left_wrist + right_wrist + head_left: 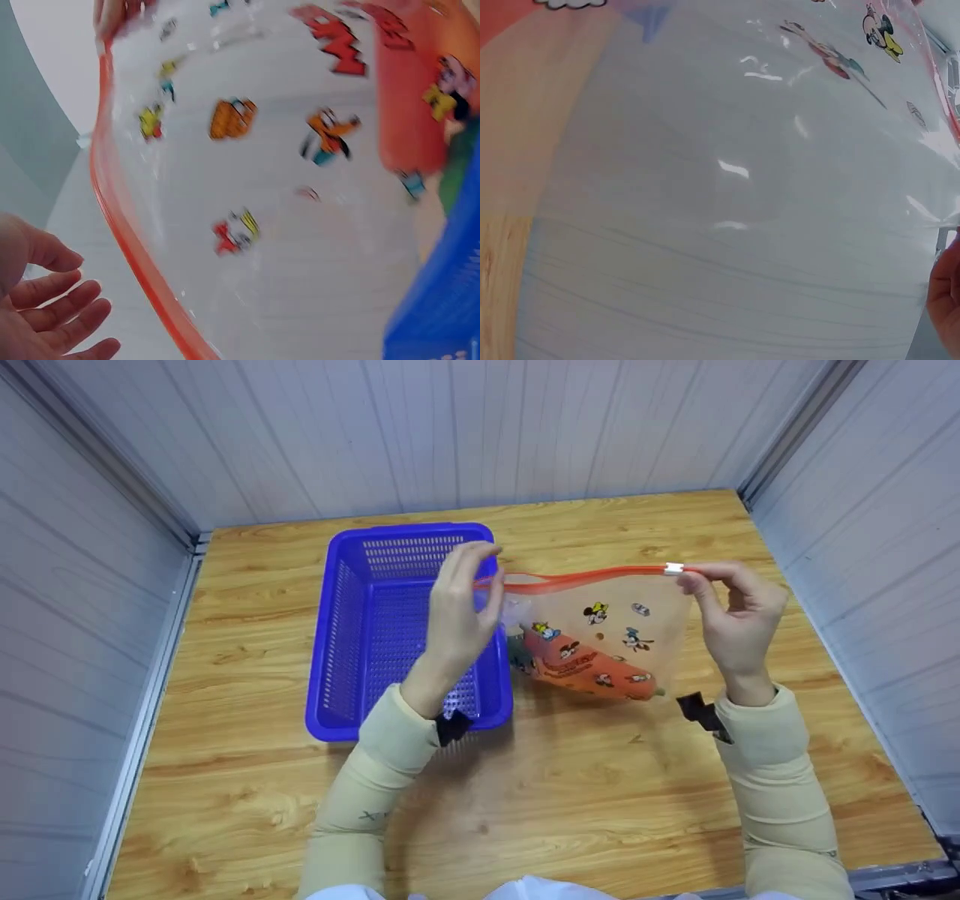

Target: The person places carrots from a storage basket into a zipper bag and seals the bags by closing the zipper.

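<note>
A clear zip bag with cartoon prints and an orange-red top edge hangs to the right of the blue basket. My right hand pinches its top right corner beside the white slider. A long orange-red object, carrot-like with a greenish tip, lies low inside the bag; something dark green shows at its left. My left hand is by the bag's left top end, over the basket's right side. In the left wrist view, the left hand's loosely bent fingers are apart from the orange edge.
The blue slotted basket stands on the wood-grain table, left of the bag. Pale panel walls enclose the table at the back and both sides. Black straps stick out at the cuffs.
</note>
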Tool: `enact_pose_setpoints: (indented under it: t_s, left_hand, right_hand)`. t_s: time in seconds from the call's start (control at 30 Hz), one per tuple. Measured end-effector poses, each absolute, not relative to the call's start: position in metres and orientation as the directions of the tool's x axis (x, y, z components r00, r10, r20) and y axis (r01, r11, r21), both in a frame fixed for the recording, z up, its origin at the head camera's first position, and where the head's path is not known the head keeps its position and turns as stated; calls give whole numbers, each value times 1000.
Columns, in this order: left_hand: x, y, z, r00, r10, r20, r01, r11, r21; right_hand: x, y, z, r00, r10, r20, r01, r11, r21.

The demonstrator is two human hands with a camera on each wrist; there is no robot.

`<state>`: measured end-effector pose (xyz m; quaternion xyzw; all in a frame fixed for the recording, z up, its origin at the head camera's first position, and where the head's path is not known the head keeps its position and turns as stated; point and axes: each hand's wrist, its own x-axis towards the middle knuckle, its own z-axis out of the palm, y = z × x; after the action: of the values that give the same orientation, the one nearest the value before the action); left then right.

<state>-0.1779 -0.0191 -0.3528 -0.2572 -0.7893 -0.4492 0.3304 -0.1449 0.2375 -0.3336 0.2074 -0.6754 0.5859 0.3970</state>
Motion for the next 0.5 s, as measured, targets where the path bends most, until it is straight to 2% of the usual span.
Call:
enact_pose_setpoints:
  t_s: [0.1, 0.2, 0.5]
  left_hand:
    - [-171, -5, -344, -602, 173, 779, 756, 436, 488]
    - [-167, 8, -339, -580, 258, 773, 787, 423, 449]
    - [-164, 33, -337, -598, 434, 674, 797, 414, 440]
  right_hand:
    - [-145, 233, -336, -597, 163, 785, -761, 195, -619]
    - [-145, 230, -338, -599, 143, 788, -770, 170, -616]
    - [-143, 224, -343, -621, 58, 782, -761, 194, -619]
